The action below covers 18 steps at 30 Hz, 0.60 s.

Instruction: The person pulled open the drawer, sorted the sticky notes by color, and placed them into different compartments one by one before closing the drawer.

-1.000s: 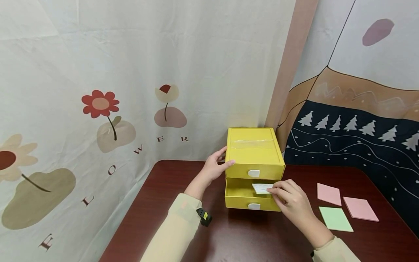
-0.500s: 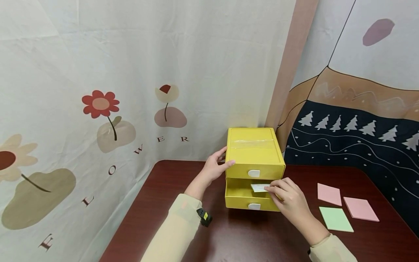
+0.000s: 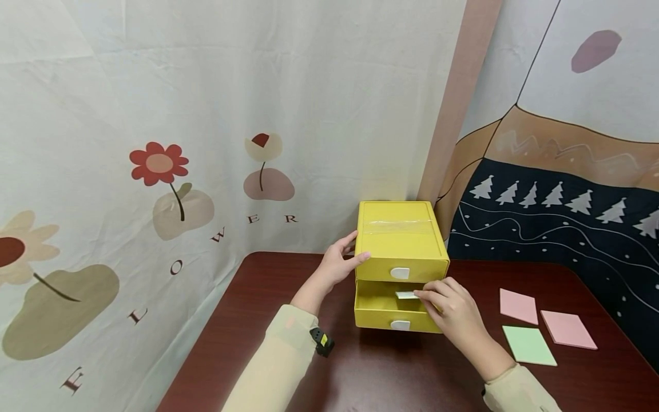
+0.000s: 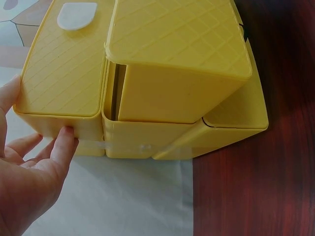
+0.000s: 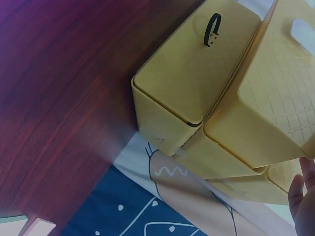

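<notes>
A yellow drawer cabinet stands at the back of the table. Its drawer below the top one is pulled out. My left hand rests against the cabinet's left side, thumb at the front corner; the left wrist view shows its fingers touching the side wall. Over the open drawer, my right hand pinches a pale sticky note pad between thumb and fingers, and the pad appears nearly edge-on. In the right wrist view only part of the right hand shows, and the pad is hidden.
Two pink sticky note pads and a green pad lie on the dark red table, right of the cabinet. A lower drawer with a black handle sits beneath the open one. A printed curtain hangs behind.
My right hand has moved slightly left and up, and the pad it pinches has tipped from showing its face to nearly edge-on. The left hand has stayed put.
</notes>
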Available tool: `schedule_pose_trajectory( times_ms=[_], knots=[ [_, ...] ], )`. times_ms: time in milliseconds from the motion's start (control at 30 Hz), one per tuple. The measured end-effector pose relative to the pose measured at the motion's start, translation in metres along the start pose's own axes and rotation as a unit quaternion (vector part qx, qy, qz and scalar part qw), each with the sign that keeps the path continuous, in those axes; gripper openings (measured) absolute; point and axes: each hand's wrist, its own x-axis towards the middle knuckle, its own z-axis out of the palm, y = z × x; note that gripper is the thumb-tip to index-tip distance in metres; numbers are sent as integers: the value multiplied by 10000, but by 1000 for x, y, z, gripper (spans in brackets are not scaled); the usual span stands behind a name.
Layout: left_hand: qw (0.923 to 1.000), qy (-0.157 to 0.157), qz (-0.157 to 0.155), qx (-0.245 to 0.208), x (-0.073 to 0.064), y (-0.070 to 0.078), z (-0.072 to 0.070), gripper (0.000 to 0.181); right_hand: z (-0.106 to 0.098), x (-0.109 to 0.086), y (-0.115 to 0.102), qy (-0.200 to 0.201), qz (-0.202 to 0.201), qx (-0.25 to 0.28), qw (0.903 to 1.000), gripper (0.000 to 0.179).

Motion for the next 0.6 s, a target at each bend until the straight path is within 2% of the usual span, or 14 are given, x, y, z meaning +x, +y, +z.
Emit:
schedule_pose_trajectory(
  times_ms=[167,200,300,333,400,600],
  knots=[
    [10000,13,-22,-6,-1,1,0,73,3,2,2,97,-126,-14,9999,38],
    [10000,22,-43,0,-1,1,0,73,4,3,3,106,-152,-10,9998,36],
    [10000,27,-48,13,-1,1,0,73,5,5,4,111,-210,10,9997,10],
    [10000,22,-41,23,-1,1,0,73,5,5,5,107,-218,-2,9997,10],
    [10000,14,-40,24,-1,1,0,73,6,6,6,108,-214,-13,9997,22],
    [10000,21,-27,17,0,0,0,73,7,9,7,-80,-149,-193,9997,22]
  ],
)
